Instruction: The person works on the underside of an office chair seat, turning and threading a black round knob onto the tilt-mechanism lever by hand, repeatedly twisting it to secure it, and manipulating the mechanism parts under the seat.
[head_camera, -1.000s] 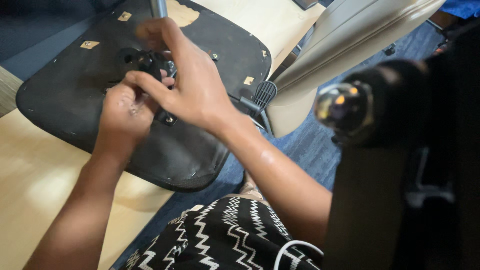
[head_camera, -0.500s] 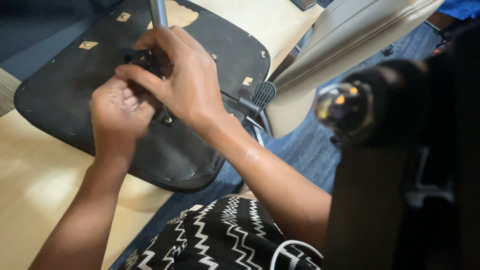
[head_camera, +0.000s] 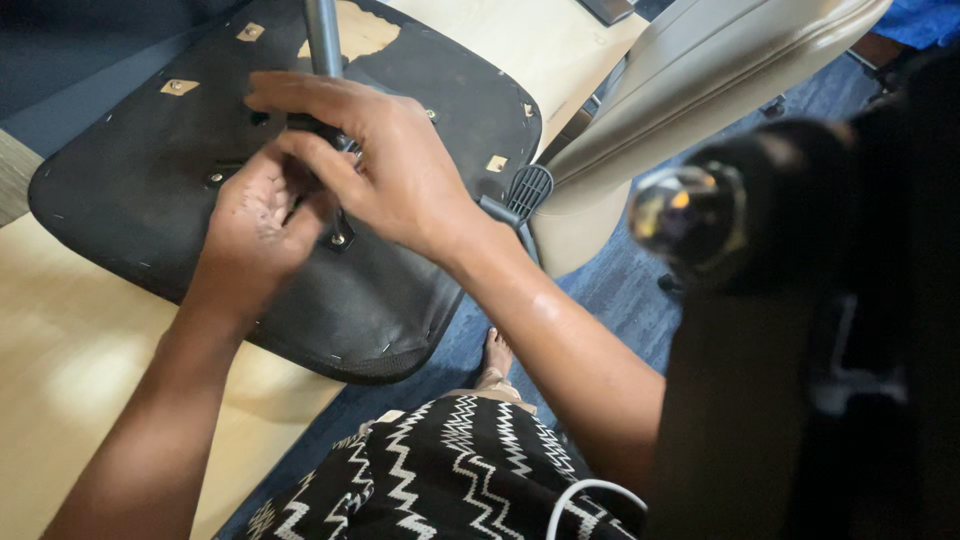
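Looking down from the head view, a black-and-white zigzag-patterned garment (head_camera: 450, 470) with a white cable (head_camera: 585, 495) fills the lower foreground, and a bare foot (head_camera: 495, 355) rests on blue carpet (head_camera: 620, 290). Beyond, the left hand (head_camera: 255, 225) and right hand (head_camera: 385, 170) meet over the metal mechanism plate (head_camera: 335, 235) at the centre of an upturned black chair seat (head_camera: 140, 190) lying on a pale wooden table (head_camera: 70, 350). Both hands are curled closed on the plate's fittings; what the fingers pinch cannot be told. A grey column (head_camera: 322, 35) rises behind them; a black ribbed lever paddle (head_camera: 528, 190) lies just right.
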